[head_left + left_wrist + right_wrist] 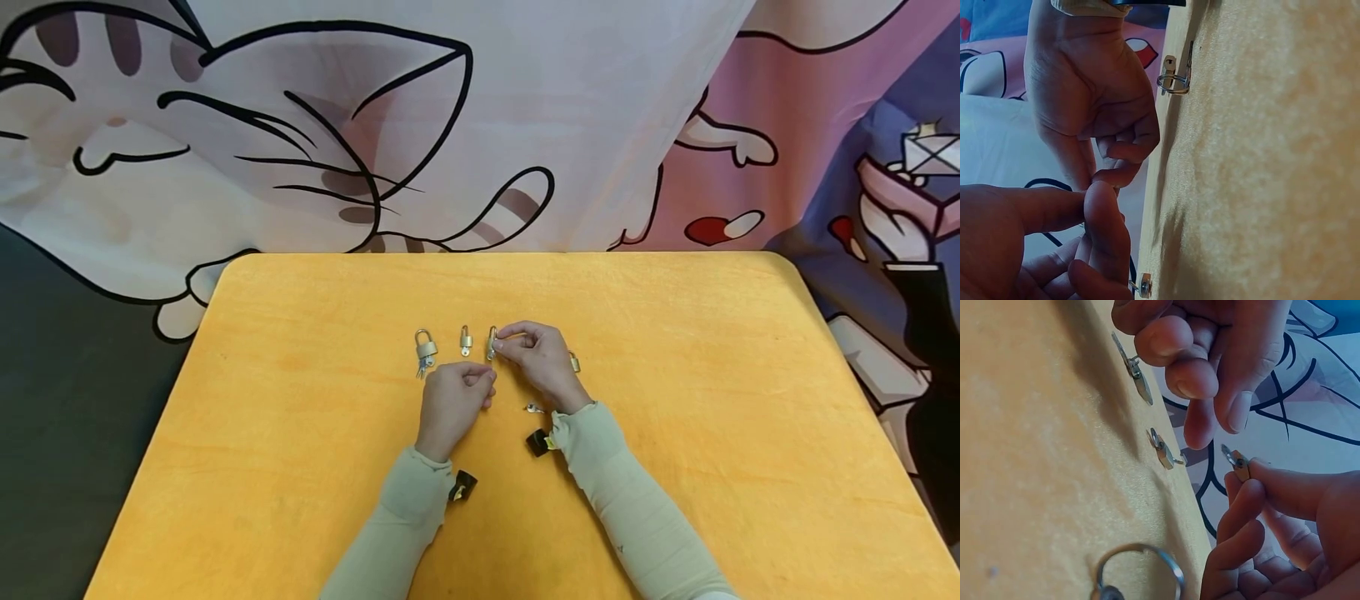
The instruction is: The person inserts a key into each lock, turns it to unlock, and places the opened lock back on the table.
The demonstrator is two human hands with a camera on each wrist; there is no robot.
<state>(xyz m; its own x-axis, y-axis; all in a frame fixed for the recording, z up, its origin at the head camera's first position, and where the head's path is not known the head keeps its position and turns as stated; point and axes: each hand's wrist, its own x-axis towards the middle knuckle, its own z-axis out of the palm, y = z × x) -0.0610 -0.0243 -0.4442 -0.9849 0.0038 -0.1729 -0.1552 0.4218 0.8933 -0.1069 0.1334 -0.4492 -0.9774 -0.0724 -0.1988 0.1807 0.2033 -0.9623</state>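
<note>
My right hand (536, 357) pinches a small brass padlock (1241, 467) between thumb and fingertip, and a key (1227, 452) sticks out of its lower end. Just nearer to me, my left hand (453, 404) hovers with loosely bent fingers. In the right wrist view, its thumb (1240, 412) stands apart from the fingers above the key, with nothing between them. To the left on the table lie another small padlock (466, 342) and a larger padlock (426, 348) with keys. A further padlock (574, 362) is partly hidden behind my right wrist.
Loose keys on a ring (534, 408) lie on the yellow table (300, 467) beside my right wrist. Black wrist cameras (538, 442) hang at both sleeves. Behind the table's far edge hangs a cartoon-printed cloth (600, 125).
</note>
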